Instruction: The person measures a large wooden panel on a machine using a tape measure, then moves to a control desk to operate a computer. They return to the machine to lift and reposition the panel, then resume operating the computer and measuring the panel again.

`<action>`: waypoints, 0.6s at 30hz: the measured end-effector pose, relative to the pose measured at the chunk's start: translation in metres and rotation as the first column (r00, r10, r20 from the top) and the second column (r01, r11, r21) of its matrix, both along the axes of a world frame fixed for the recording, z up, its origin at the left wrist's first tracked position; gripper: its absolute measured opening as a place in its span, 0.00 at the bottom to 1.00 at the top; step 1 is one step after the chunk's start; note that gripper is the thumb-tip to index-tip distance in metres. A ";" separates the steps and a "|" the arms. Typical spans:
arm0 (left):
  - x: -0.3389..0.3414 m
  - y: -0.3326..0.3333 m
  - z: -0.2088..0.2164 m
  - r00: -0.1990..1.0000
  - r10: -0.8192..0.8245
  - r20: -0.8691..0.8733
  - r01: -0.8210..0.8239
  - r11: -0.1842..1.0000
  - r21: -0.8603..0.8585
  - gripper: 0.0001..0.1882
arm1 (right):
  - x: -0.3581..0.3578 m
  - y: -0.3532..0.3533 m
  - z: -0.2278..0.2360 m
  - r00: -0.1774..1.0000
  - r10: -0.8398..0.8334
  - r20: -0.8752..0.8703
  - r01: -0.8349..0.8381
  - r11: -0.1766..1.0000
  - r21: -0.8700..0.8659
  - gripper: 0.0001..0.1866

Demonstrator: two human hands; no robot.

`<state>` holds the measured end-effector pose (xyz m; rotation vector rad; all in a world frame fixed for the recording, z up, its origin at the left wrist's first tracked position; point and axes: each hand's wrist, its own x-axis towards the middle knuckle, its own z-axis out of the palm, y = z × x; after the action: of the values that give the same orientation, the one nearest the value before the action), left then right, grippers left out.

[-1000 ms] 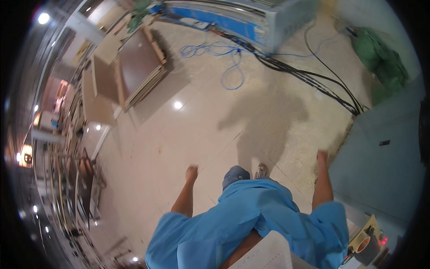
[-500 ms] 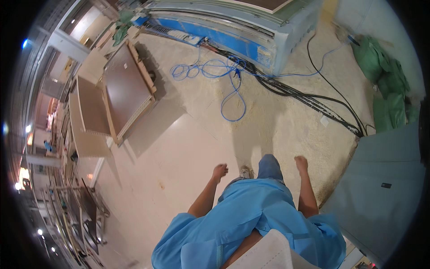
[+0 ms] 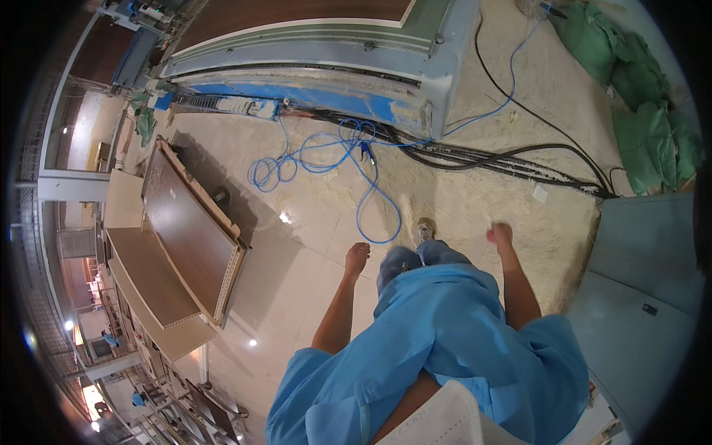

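One left hand hangs beside the near loop of a blue hose in the head view, fingers loosely curled; whether they press together, I cannot tell. Right of the hose hangs the right hand, half curled and blurred; I cannot tell how tightly it closes. The hose lies tangled on the floor. Beyond it, the machine is cut off above. Left of the hose, stacked boards carry a small pale label, unreadable. Right of it, the cabinet bears a dark plate, too small to read. Nearer than the hose, a blue shirt hides most of the legs.
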<state>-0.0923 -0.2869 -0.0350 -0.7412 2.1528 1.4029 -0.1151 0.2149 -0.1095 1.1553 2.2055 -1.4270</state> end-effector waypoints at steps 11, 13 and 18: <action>-0.242 0.058 0.031 0.950 -0.058 -0.307 0.071 0.997 0.030 0.17 | -0.490 -0.103 0.185 0.881 -0.242 -0.406 -0.121 0.715 -0.689 0.17; -0.313 0.066 0.041 0.927 -0.149 -0.345 0.137 0.989 -0.061 0.15 | -0.551 -0.114 0.187 0.870 -0.239 -0.432 -0.121 0.746 -0.655 0.20; -0.480 0.072 0.090 0.732 -0.431 -0.528 0.358 0.902 -0.241 0.14 | -0.696 -0.125 0.167 0.896 -0.234 -0.378 -0.084 0.746 -0.661 0.21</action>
<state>-0.5720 -0.2144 0.0549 0.1630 2.6567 1.3727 -0.8112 0.0895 0.0571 0.7047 1.5917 -2.4380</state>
